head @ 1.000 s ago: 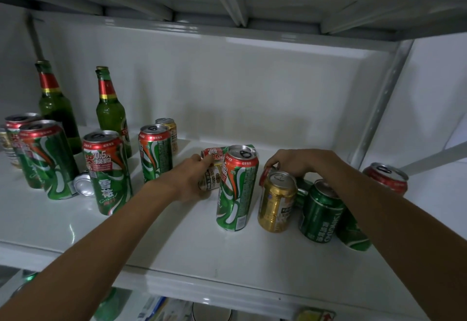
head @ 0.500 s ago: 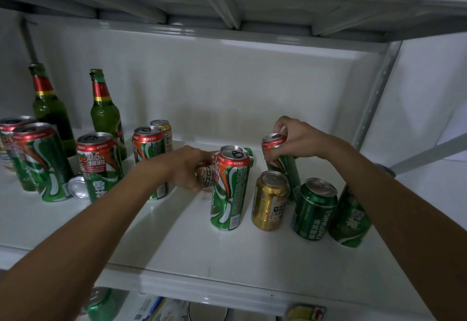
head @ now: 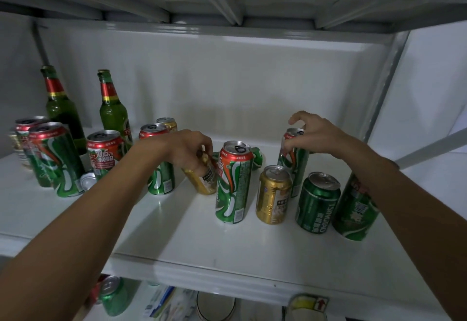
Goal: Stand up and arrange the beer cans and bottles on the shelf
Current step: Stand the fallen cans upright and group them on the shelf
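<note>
A white metal shelf (head: 177, 240) under a low upper board carries the beer. At its middle the left hand (head: 188, 149) has its grip curled round a tilted gold can (head: 202, 181), leaning between an upright green can (head: 161, 179) and a tall green can (head: 233, 181). A green can on its side (head: 257, 157) lies just behind the tall one. The right hand (head: 312, 135) rests its thumb and fingers on the top of an upright tall can (head: 294, 161), forefinger raised, the grip loose round the rim. In front stand a short gold can (head: 274, 194), a dark green can (head: 317, 203) and a can partly hidden by the right arm (head: 355, 209). At far left stand two green bottles (head: 112, 111), more upright cans (head: 54, 159) and a small fallen can (head: 88, 180).
</note>
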Tool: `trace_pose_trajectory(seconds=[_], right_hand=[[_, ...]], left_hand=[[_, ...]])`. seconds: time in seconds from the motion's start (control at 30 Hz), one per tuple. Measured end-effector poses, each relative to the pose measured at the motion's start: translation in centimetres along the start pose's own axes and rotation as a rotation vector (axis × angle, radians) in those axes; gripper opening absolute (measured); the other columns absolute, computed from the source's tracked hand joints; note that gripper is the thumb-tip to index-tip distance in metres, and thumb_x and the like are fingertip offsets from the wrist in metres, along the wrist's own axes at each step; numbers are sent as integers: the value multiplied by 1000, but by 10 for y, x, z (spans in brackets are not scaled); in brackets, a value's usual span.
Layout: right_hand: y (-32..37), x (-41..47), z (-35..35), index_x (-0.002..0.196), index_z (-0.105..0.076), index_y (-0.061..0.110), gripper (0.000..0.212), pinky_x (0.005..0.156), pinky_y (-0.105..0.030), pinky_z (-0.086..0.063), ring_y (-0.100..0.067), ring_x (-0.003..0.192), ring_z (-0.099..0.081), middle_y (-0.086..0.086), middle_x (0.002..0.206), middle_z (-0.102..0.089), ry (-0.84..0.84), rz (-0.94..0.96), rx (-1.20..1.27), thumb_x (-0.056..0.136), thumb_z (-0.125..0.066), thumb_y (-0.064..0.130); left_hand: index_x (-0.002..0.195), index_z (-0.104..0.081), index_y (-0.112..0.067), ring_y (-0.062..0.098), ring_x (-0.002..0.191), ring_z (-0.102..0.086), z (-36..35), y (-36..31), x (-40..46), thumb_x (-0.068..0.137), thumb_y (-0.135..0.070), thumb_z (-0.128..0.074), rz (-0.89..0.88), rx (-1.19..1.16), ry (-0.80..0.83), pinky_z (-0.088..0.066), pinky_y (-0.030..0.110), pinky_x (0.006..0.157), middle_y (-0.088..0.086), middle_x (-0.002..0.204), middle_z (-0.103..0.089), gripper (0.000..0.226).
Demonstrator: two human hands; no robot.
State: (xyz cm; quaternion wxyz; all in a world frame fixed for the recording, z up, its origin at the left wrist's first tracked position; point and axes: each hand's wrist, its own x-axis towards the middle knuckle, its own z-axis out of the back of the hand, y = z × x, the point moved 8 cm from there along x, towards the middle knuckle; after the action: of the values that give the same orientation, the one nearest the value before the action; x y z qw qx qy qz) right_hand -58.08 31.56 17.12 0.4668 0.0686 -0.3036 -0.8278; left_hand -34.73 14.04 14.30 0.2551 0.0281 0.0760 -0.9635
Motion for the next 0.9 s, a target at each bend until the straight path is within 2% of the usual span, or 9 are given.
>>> trace_pose_trajectory(seconds=[0.1, 0.2, 0.33, 0.43, 0.53, 0.6, 0.77, 0.83, 0.9], right_hand=[[3, 1, -4, 95, -69, 37, 44, 52, -22, -51, -12, 91, -65, 6, 106, -67, 52, 17, -15, 55, -84, 47], [7, 5, -10, 103, -67, 36, 46, 65, -27, -49, -13, 98, -62, 4, 114, -65, 88, 32, -94, 61, -85, 45], [7, 9, -15, 122, -59, 30, 55, 66, -25, -44, -23, 107, -58, -2, 123, -59, 88, 33, -216, 74, -81, 43], [13, 9, -15, 127, -57, 26, 56, 66, -26, -43, -25, 106, -56, -4, 125, -57, 95, 47, -291, 79, -79, 43], [18, 6, -15, 132, -55, 24, 59, 70, -29, -44, -25, 106, -55, -3, 123, -54, 107, 33, -333, 81, -78, 43], [19, 3, -14, 134, -53, 24, 61, 73, -30, -44, -25, 107, -54, -3, 123, -51, 106, 15, -335, 81, -78, 43], [26, -5, -16, 127, -57, 22, 49, 69, -28, -43, -24, 105, -54, -4, 122, -57, 100, 56, -315, 84, -77, 34], [31, -8, -17, 129, -58, 20, 48, 78, -32, -47, -25, 108, -55, -6, 125, -57, 101, 74, -312, 85, -76, 29], [37, -10, -18, 133, -58, 20, 51, 97, -40, -48, -26, 115, -54, -7, 129, -55, 103, 91, -326, 86, -76, 28]], left_hand=[[125, -59, -34, 21, 106, -63, 0, -3, -3, 78, -38, -83, 6, -24, -10, -51, 33, 84, -7, 114, -63, 53], [136, -58, -29, 22, 110, -63, -1, -11, -4, 81, -39, -81, 0, -57, -47, -54, 36, 91, -3, 123, -65, 61], [138, -58, -21, 25, 115, -64, -7, -16, -2, 86, -36, -80, -15, -125, -95, -54, 38, 95, 4, 132, -67, 59], [145, -54, -19, 25, 122, -61, -13, -17, 0, 90, -33, -77, -26, -172, -103, -48, 33, 92, 6, 139, -64, 61], [150, -49, -16, 28, 129, -58, -17, -17, 2, 94, -30, -73, -26, -213, -97, -50, 41, 105, 8, 144, -60, 62], [150, -48, -16, 30, 129, -58, -18, -16, 3, 95, -31, -72, -28, -207, -113, -50, 44, 107, 10, 143, -59, 62], [154, -42, -21, 31, 131, -52, -23, -11, 3, 96, -37, -69, -36, -206, -147, -48, 45, 108, 10, 142, -48, 67], [157, -37, -22, 32, 135, -50, -23, -10, 3, 96, -37, -70, -47, -222, -156, -45, 38, 107, 10, 148, -45, 71], [159, -32, -23, 31, 140, -48, -20, -10, 0, 96, -35, -72, -64, -240, -180, -41, 34, 104, 10, 155, -41, 75]])
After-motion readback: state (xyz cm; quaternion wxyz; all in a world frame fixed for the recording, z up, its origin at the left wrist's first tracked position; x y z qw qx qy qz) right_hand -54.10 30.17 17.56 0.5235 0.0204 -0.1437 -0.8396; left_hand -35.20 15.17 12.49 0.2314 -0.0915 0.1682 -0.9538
